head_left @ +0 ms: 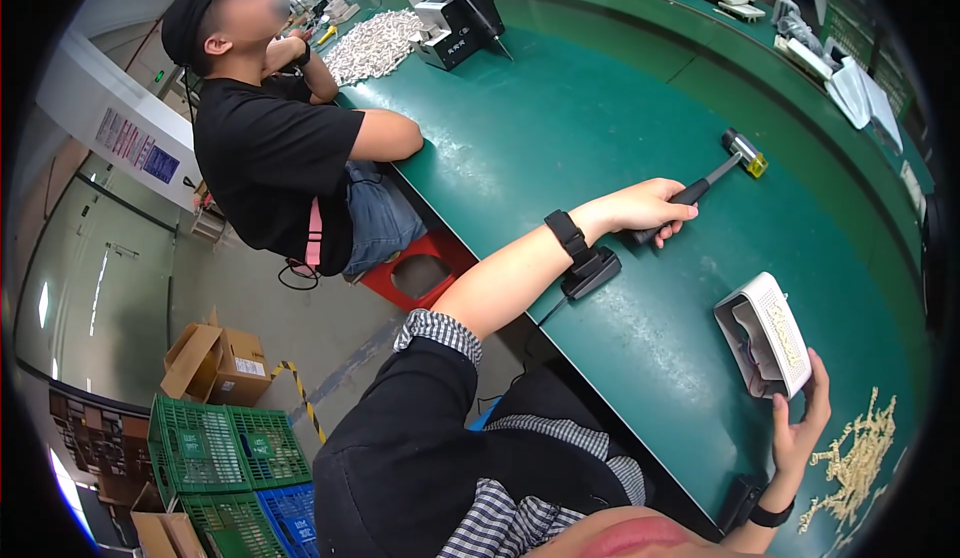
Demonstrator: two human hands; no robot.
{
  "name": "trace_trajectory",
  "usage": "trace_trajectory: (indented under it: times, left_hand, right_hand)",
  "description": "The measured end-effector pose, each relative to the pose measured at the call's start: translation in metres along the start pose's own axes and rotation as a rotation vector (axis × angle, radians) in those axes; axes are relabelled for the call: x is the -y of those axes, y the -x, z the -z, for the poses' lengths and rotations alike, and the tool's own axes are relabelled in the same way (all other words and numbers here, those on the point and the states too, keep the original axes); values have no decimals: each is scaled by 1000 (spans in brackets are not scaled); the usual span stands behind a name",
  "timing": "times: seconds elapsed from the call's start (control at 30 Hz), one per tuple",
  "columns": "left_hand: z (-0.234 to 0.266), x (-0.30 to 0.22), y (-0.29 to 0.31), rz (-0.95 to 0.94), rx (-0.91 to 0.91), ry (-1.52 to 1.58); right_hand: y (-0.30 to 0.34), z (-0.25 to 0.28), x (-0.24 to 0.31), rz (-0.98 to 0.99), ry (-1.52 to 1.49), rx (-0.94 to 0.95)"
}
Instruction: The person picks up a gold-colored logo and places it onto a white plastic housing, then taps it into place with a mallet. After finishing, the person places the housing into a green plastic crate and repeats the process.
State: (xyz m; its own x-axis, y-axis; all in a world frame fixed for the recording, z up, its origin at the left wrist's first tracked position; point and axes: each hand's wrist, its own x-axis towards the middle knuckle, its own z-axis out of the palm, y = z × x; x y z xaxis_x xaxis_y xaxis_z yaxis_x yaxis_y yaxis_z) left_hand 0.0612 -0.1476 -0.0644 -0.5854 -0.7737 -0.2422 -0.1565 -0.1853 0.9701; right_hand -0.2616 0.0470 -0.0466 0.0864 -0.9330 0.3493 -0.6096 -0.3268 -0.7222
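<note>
My left hand [660, 208] is wrapped around the black handle of a two-faced mallet [723, 166]. The mallet's head, one face black and the other yellow, lies out over the green tabletop, away from me. At the right, my right hand [803, 423] grips the near end of a white plastic housing [783, 333], with thumb and fingers on either side. The housing stands tilted on the table, its hollow open side facing left; pale pieces show along its upper face. A black strap with a small box is on each of my wrists.
Beside my right hand lies a heap of small cream-coloured pieces [860, 453]. Another person [270, 148] sits on a red stool [425, 268] at the far left, near a white pile [375, 46] and a black bench device [455, 33]. Green crates [200, 448] and cartons [225, 363] stand on the floor.
</note>
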Motion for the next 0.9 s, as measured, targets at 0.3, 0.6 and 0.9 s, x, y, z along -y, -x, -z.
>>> trace_trajectory:
  times: [0.3, 0.6, 0.9]
  left_hand:
    - [-2, -3, 2, 17, 1, 6]
    - [0, -2, 1, 4, 12, 15]
    - [0, 1, -1, 5, 7, 50]
  right_hand:
    - [1, 5, -2, 5, 19, 47]
    - [0, 6, 0, -16, 29, 62]
    - [-2, 2, 2, 45, 56, -16]
